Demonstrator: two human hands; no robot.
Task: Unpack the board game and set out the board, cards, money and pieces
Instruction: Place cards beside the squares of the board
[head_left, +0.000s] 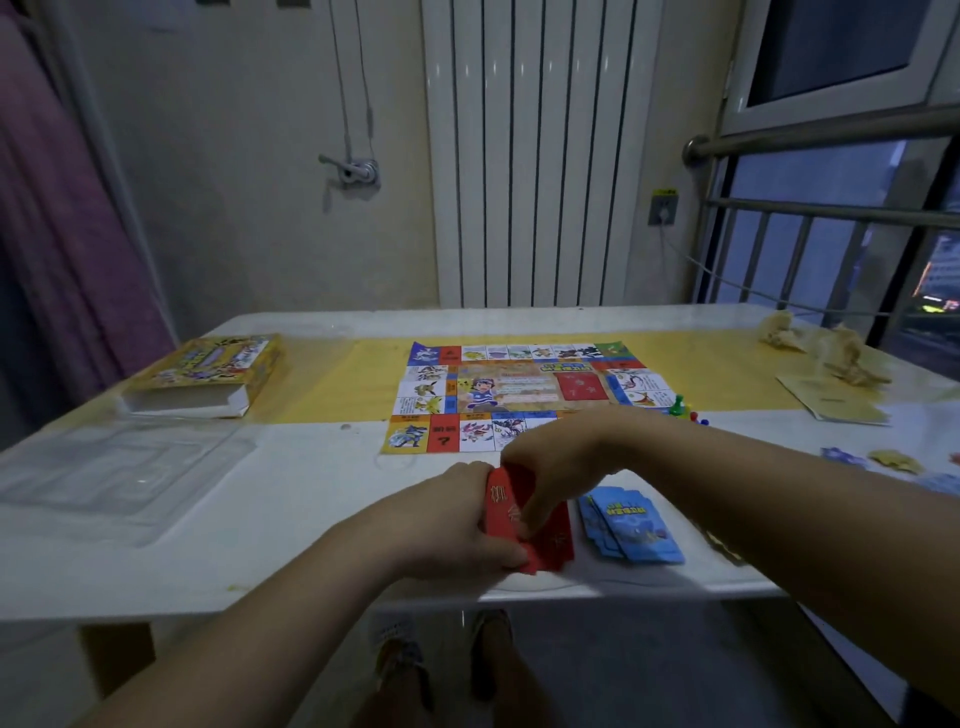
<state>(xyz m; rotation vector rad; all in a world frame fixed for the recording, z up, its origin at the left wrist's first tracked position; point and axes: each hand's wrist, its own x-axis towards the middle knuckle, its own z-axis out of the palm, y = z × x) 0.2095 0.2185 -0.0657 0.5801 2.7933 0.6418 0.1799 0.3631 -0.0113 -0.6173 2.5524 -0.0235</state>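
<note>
Head view. White table (311, 493) with a yellow strip (332, 384) across its far half, set against a wall with a white radiator (530, 156). Window and metal railing (831, 208) at upper right.

Game board (519, 387) lies unfolded at frame centre. Yellow game box (208, 371) sits at left, with a clear plastic tray (119, 478) nearer the camera. Small coloured pawns (683, 410) stand just off the board's right edge. A booklet (831, 402) and crumpled paper (826, 348) lie at far right.

Left hand (457, 519) grips the red cards (550, 545) from the left, fingers curled. Right hand (550, 467) is curled over the stack's top, pinching it. Blue cards (634, 525) lie fanned on the table just right of the red ones.
</note>
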